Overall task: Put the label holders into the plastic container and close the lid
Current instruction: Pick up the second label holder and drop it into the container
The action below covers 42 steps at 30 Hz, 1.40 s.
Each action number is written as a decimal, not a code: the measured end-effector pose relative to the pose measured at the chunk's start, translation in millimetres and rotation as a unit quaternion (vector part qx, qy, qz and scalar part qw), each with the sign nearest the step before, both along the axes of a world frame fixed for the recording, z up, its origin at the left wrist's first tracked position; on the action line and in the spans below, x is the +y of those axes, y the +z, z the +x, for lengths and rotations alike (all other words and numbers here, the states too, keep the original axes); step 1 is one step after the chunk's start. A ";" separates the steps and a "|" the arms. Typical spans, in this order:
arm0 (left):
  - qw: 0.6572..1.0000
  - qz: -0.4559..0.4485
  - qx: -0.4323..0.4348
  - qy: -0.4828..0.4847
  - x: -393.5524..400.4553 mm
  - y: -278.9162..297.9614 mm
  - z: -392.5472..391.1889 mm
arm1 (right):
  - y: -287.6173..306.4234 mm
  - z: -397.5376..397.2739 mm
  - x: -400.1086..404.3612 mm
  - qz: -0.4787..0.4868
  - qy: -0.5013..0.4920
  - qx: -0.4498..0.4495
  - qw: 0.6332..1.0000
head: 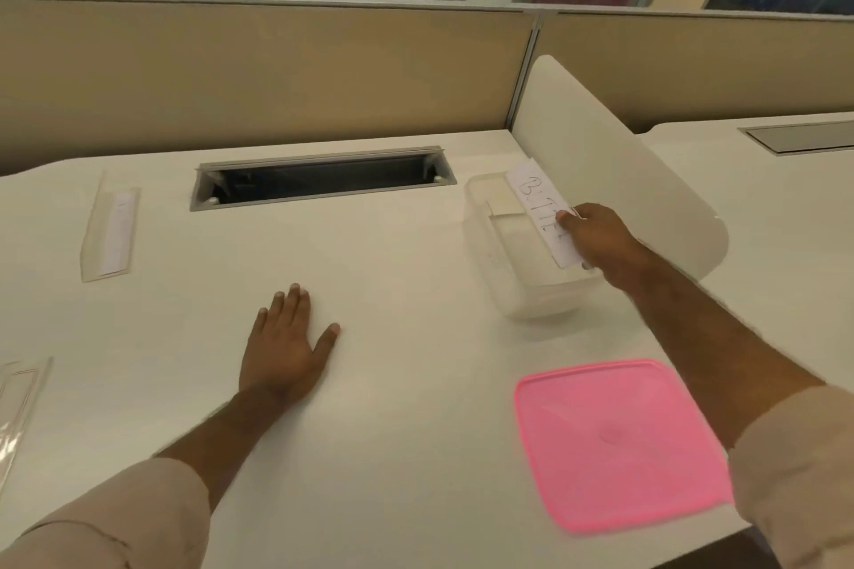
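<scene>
A handwritten label holder (543, 213) is pinched by the right hand (598, 240) over the open clear plastic container (522, 273). The left hand (284, 351) is laid flat on the desk (369, 273), fingers spread. The pink lid (619, 444) is seen nearer than the right fingers.

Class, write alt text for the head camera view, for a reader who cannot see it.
A person's right hand holds a handwritten label holder over an open clear plastic container on a white desk. The left hand rests flat on the desk, a pink lid lies nearer the camera, and two more label holders lie at the left.
</scene>
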State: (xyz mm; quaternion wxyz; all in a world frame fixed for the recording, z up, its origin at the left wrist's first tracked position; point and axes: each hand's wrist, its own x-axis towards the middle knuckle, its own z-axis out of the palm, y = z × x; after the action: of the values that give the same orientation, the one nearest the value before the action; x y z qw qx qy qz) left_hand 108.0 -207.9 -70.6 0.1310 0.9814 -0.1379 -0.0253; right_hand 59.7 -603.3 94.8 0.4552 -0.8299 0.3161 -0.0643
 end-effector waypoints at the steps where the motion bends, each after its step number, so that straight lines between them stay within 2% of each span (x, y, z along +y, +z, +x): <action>1: 1.000 0.005 0.000 0.000 -0.1 -0.7 0.2 | -5.6 4.3 1.8 0.000 -0.004 0.012 1.000; 6: 1.000 0.012 -0.002 0.001 -0.2 -3.0 0.3 | -35.7 23.8 12.5 -0.025 0.011 0.062 0.998; 10: 1.000 0.020 -0.004 0.001 -1.1 -3.7 1.2 | -45.9 33.8 23.4 -0.076 0.031 0.135 0.987; 14: 1.000 0.019 -0.003 0.000 -1.4 -2.9 1.9 | -50.5 42.7 32.3 -0.107 0.099 0.220 0.965; 20: 1.000 0.009 -0.003 -0.001 -0.7 -4.1 2.7 | -59.3 44.1 31.3 -0.138 0.116 0.202 0.963; 24: 1.000 0.002 0.013 -0.002 -0.4 -1.4 1.9 | -49.9 38.5 35.1 -0.130 0.091 0.188 0.969; 27: 0.999 -0.005 0.031 -0.014 3.6 4.0 2.4 | -43.9 33.6 47.3 -0.180 0.017 0.123 0.976; 29: 0.999 -0.008 0.047 -0.025 10.8 8.9 0.1 | -40.1 24.3 67.1 -0.216 -0.060 0.015 0.975; 31: 0.998 -0.023 0.050 -0.022 22.6 13.3 -5.8 | -42.1 15.5 95.0 -0.279 -0.090 -0.120 0.948; 33: 0.998 -0.048 0.043 -0.012 38.8 18.7 -13.2 | -46.4 8.6 128.2 -0.315 -0.069 -0.214 0.922; 35: 0.997 -0.063 0.036 -0.005 58.4 25.0 -20.7 | -52.7 2.6 164.2 -0.313 -0.016 -0.245 0.918; 39: 0.997 -0.077 0.003 0.006 105.7 40.5 -34.5 | -72.5 -1.6 231.9 -0.274 0.105 -0.240 0.925; 42: 0.997 -0.063 -0.042 0.001 149.3 52.9 -46.2 | -85.8 -4.3 277.3 -0.234 0.155 -0.229 0.932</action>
State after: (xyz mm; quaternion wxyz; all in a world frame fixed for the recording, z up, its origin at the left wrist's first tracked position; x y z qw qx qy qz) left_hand 61.7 -58.6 -17.7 0.1867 0.9716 -0.1435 0.0249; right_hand 55.4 -326.0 9.0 0.3127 -0.9143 0.0467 -0.2531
